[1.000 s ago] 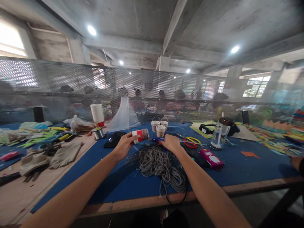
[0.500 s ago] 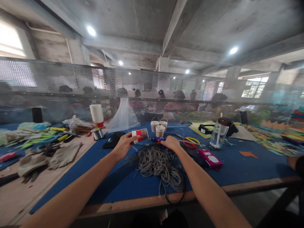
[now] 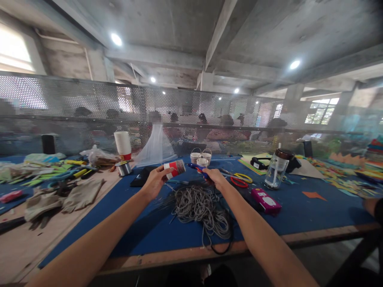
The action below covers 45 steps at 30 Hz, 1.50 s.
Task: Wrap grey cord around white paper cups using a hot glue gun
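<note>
My left hand is closed around a red and white paper cup, held on its side above the blue table mat. My right hand grips a blue glue gun lifted off the mat, its nozzle pointing left toward the cup. Just below both hands lies a tangled pile of grey cord. Three small white cups with wire handles stand right behind the glue gun.
Red and yellow scissors, a pink case and a clear jar with a dark lid lie to the right. A stack of paper cups, a black phone and cloth gloves are left. A mesh screen closes the back.
My right hand has picked the blue glue gun up off the mat and raised it toward the cup. My left hand has lifted the cup slightly.
</note>
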Each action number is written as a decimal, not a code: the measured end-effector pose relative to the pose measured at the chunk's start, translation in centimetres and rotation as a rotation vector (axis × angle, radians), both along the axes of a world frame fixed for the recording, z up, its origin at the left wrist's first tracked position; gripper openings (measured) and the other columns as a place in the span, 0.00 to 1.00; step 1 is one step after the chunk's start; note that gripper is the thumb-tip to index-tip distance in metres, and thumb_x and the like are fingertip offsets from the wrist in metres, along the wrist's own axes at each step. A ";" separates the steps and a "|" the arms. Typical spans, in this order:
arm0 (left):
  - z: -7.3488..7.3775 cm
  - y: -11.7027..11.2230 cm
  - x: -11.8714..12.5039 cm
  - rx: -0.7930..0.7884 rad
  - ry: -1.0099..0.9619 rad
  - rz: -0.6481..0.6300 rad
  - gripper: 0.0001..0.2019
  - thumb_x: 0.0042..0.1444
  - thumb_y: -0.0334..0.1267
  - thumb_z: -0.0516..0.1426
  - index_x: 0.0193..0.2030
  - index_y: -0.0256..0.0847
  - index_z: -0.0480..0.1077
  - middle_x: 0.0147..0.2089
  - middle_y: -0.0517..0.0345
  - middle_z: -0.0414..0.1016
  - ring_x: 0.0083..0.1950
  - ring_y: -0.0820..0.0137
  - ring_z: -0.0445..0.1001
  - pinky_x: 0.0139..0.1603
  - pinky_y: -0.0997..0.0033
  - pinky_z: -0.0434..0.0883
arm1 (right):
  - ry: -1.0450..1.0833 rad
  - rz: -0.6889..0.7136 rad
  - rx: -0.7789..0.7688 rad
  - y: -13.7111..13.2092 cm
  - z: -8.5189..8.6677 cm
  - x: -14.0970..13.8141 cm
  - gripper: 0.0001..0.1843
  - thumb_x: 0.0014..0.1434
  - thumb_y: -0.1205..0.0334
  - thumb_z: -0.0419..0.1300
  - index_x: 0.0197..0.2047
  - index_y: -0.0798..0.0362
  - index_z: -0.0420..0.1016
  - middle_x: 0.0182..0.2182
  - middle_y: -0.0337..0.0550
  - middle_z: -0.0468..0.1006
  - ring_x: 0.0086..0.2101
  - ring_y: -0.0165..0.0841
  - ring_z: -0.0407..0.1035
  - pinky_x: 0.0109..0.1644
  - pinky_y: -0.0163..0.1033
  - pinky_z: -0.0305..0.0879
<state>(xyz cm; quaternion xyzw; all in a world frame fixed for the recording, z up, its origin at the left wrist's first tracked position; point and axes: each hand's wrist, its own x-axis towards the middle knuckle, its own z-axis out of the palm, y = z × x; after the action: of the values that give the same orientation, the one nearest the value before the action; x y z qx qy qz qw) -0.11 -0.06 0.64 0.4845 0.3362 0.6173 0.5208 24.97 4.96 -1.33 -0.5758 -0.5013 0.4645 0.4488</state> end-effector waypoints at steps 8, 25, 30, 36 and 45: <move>0.1 0.1 -0.1 0.018 -0.012 0.041 0.20 0.37 0.40 0.70 0.39 0.36 0.78 0.37 0.53 0.81 0.36 0.67 0.75 0.38 0.70 0.69 | 0.384 0.147 0.080 -1.1 1.0 -0.7 0.10 0.60 0.60 0.60 0.39 0.59 0.76 0.31 0.43 0.78 0.26 0.24 0.70 0.30 0.27 0.69; -0.3 0.4 -0.1 -0.003 -0.027 0.002 0.17 0.40 0.39 0.69 0.38 0.36 0.77 0.39 0.53 0.79 0.37 0.68 0.74 0.42 0.69 0.69 | 0.287 0.243 0.561 -3.5 2.2 -2.7 0.23 0.53 0.52 0.65 0.49 0.50 0.65 0.32 0.38 0.79 0.25 0.30 0.73 0.32 0.36 0.71; 0.2 -0.2 0.2 -0.027 -0.025 0.029 0.19 0.41 0.44 0.68 0.38 0.35 0.78 0.37 0.53 0.80 0.34 0.68 0.74 0.39 0.70 0.69 | 0.071 0.080 0.701 -2.8 1.9 -2.7 0.16 0.55 0.51 0.62 0.43 0.52 0.70 0.27 0.37 0.76 0.25 0.30 0.71 0.32 0.36 0.69; -0.2 0.2 -0.1 -0.011 -0.008 0.020 0.22 0.40 0.43 0.70 0.42 0.35 0.78 0.39 0.52 0.80 0.36 0.67 0.75 0.40 0.69 0.70 | -0.136 -0.056 0.776 -2.9 1.9 -2.6 0.17 0.57 0.49 0.59 0.41 0.54 0.73 0.27 0.40 0.76 0.30 0.34 0.70 0.37 0.37 0.67; -0.3 0.3 0.0 0.001 0.020 0.018 0.23 0.35 0.38 0.72 0.41 0.35 0.78 0.40 0.52 0.80 0.39 0.67 0.75 0.45 0.68 0.70 | 0.076 0.174 0.665 -3.9 1.9 -3.5 0.17 0.57 0.48 0.60 0.43 0.53 0.70 0.23 0.36 0.74 0.22 0.31 0.71 0.30 0.36 0.70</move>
<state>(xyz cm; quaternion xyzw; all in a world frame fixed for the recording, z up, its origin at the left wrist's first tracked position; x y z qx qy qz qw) -0.13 0.26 0.34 0.4878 0.3453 0.6172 0.5117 21.51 1.07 0.59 -0.3354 -0.6552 0.3332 0.5892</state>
